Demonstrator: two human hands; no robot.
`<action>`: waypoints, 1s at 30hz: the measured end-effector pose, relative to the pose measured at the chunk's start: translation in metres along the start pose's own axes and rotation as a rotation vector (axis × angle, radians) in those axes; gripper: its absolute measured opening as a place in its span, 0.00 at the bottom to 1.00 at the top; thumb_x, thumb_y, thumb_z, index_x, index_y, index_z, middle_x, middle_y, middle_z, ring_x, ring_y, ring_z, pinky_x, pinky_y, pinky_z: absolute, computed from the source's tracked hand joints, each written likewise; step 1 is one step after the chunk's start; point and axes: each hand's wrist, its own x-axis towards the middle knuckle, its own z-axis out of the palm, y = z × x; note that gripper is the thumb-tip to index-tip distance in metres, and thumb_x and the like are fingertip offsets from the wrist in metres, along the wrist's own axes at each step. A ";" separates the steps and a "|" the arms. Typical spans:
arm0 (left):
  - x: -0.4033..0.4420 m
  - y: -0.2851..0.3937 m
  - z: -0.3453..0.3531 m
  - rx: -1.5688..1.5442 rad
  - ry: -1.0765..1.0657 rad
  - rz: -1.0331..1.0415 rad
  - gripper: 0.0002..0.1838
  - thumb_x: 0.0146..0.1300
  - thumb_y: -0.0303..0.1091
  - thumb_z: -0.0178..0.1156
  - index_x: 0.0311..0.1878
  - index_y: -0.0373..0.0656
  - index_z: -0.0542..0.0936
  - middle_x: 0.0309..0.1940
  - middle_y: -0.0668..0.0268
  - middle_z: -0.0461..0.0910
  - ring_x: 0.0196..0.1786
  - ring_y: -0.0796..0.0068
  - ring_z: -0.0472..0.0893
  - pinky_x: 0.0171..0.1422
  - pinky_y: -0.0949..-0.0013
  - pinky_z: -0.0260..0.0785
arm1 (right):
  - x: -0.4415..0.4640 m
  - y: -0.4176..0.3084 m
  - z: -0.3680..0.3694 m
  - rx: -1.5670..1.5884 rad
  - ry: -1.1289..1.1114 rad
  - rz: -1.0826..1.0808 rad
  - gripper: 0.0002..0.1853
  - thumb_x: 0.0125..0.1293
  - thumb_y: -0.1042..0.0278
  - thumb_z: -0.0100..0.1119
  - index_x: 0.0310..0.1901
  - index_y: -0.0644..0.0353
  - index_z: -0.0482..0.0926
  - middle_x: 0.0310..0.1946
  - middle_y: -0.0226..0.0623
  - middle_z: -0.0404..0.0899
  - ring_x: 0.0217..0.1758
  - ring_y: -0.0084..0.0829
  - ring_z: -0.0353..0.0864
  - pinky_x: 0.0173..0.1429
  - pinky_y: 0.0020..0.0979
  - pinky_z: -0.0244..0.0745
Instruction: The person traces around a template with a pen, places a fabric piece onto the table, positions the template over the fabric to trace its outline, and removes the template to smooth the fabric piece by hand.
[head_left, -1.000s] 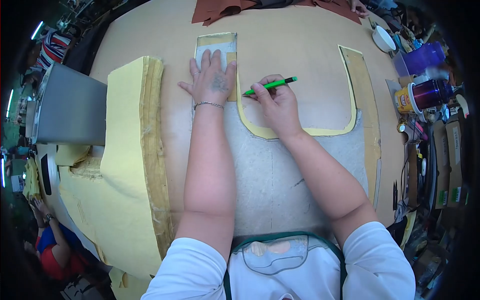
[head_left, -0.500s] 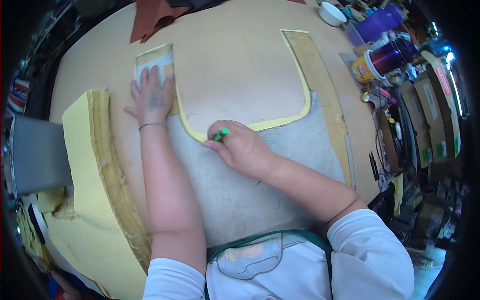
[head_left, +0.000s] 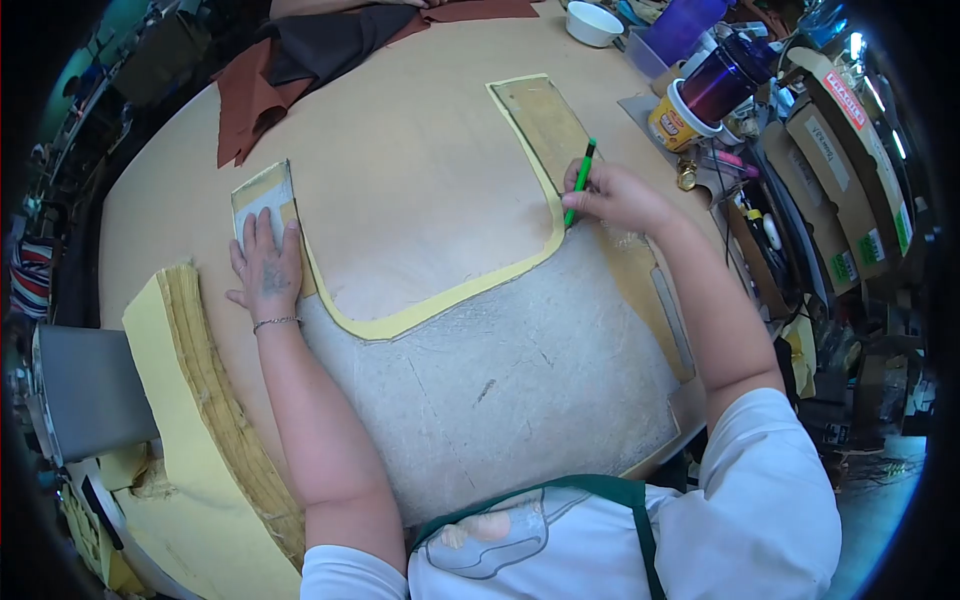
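Note:
My left hand [head_left: 268, 265] lies flat with fingers spread on the left arm of a grey, U-shaped template [head_left: 500, 370]. Beneath the template, a yellow sheet [head_left: 430, 308] shows as a band along the inner curve. In my right hand [head_left: 610, 195] is a green pencil [head_left: 583, 180], pinched upright with its lower end at the inner edge of the template's right arm. Brown tape [head_left: 545, 115] covers part of that arm.
A stack of yellow sheets [head_left: 205, 380] lies at the left beside a grey bin [head_left: 95, 390]. Brown and black material [head_left: 325, 45] sits at the far edge. A white bowl [head_left: 593, 24], a yellow tub [head_left: 680, 122] and a purple bottle [head_left: 725, 80] stand at the right.
My right hand with the pencil has moved from the left inner edge, round the bottom curve, to the right inner edge. The view has turned. My left hand has stayed on the left arm.

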 end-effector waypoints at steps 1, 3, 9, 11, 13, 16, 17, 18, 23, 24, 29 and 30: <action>0.000 -0.001 0.000 0.003 -0.003 -0.002 0.31 0.58 0.59 0.42 0.64 0.61 0.56 0.67 0.77 0.47 0.69 0.63 0.43 0.61 0.32 0.32 | 0.008 -0.002 -0.007 -0.082 -0.034 0.026 0.06 0.59 0.70 0.54 0.30 0.60 0.67 0.25 0.27 0.72 0.32 0.18 0.70 0.39 0.25 0.67; 0.000 -0.001 0.001 0.000 0.001 -0.001 0.31 0.58 0.59 0.42 0.64 0.61 0.56 0.67 0.77 0.47 0.69 0.63 0.43 0.61 0.32 0.32 | 0.028 0.003 -0.016 -0.042 -0.049 0.012 0.07 0.59 0.69 0.54 0.30 0.60 0.67 0.25 0.28 0.72 0.33 0.19 0.71 0.39 0.25 0.67; 0.001 -0.002 0.003 0.009 0.015 0.009 0.31 0.58 0.59 0.43 0.64 0.60 0.57 0.67 0.77 0.48 0.69 0.62 0.43 0.61 0.31 0.33 | 0.092 0.029 -0.055 -0.144 0.047 0.085 0.07 0.60 0.66 0.54 0.33 0.58 0.69 0.26 0.27 0.74 0.33 0.19 0.73 0.40 0.26 0.68; 0.002 -0.001 0.003 0.008 0.023 0.005 0.31 0.58 0.59 0.43 0.63 0.60 0.57 0.66 0.76 0.48 0.69 0.62 0.44 0.61 0.31 0.33 | 0.103 0.032 -0.060 0.008 0.150 0.042 0.08 0.62 0.62 0.51 0.34 0.56 0.70 0.28 0.27 0.75 0.34 0.20 0.73 0.40 0.26 0.68; 0.000 0.000 0.002 0.000 0.023 0.002 0.31 0.58 0.59 0.43 0.63 0.60 0.57 0.66 0.76 0.49 0.69 0.61 0.44 0.61 0.31 0.33 | 0.100 0.012 -0.068 0.283 0.311 -0.034 0.10 0.64 0.57 0.48 0.35 0.55 0.71 0.30 0.27 0.75 0.33 0.20 0.73 0.40 0.26 0.67; 0.002 -0.002 0.006 0.024 0.037 0.017 0.31 0.58 0.59 0.43 0.63 0.60 0.57 0.66 0.76 0.49 0.69 0.61 0.44 0.60 0.31 0.34 | 0.096 -0.005 -0.071 0.643 0.358 -0.091 0.11 0.61 0.59 0.52 0.35 0.58 0.74 0.29 0.33 0.77 0.33 0.29 0.78 0.36 0.28 0.73; 0.003 -0.002 0.007 0.023 0.037 0.021 0.31 0.58 0.59 0.43 0.63 0.60 0.57 0.66 0.76 0.49 0.69 0.61 0.44 0.60 0.31 0.34 | 0.099 0.003 -0.069 0.704 0.342 -0.087 0.14 0.59 0.54 0.54 0.35 0.57 0.74 0.32 0.35 0.77 0.36 0.33 0.78 0.40 0.32 0.74; 0.004 -0.003 0.008 0.024 0.041 0.023 0.31 0.58 0.59 0.43 0.63 0.60 0.58 0.66 0.76 0.49 0.69 0.61 0.45 0.60 0.31 0.35 | 0.098 0.004 -0.061 0.668 0.356 -0.076 0.14 0.61 0.53 0.50 0.36 0.56 0.73 0.32 0.32 0.76 0.35 0.29 0.76 0.40 0.30 0.72; 0.002 -0.001 0.005 0.038 0.037 0.018 0.31 0.57 0.59 0.43 0.63 0.61 0.58 0.66 0.76 0.49 0.69 0.61 0.45 0.61 0.31 0.35 | 0.074 -0.006 0.024 0.614 0.290 0.021 0.22 0.65 0.47 0.40 0.36 0.59 0.73 0.28 0.30 0.74 0.28 0.20 0.73 0.33 0.23 0.69; 0.003 -0.002 0.008 0.037 0.040 0.017 0.31 0.57 0.59 0.43 0.63 0.60 0.58 0.66 0.76 0.49 0.69 0.61 0.45 0.61 0.32 0.35 | 0.064 -0.029 0.051 0.706 0.262 0.055 0.18 0.65 0.51 0.42 0.35 0.60 0.72 0.27 0.31 0.74 0.26 0.20 0.73 0.31 0.22 0.69; -0.002 -0.004 0.003 -0.047 0.049 0.028 0.31 0.57 0.58 0.44 0.63 0.56 0.59 0.66 0.74 0.50 0.69 0.60 0.45 0.62 0.33 0.33 | 0.047 -0.111 0.161 0.867 0.112 -0.164 0.08 0.63 0.67 0.49 0.34 0.64 0.69 0.25 0.34 0.74 0.29 0.22 0.77 0.35 0.23 0.72; -0.002 -0.006 0.005 -0.053 0.066 0.030 0.31 0.57 0.58 0.44 0.62 0.57 0.60 0.66 0.74 0.50 0.69 0.61 0.45 0.62 0.33 0.33 | 0.049 -0.117 0.175 0.827 0.122 -0.245 0.07 0.63 0.69 0.49 0.33 0.64 0.69 0.25 0.35 0.74 0.29 0.23 0.77 0.35 0.23 0.72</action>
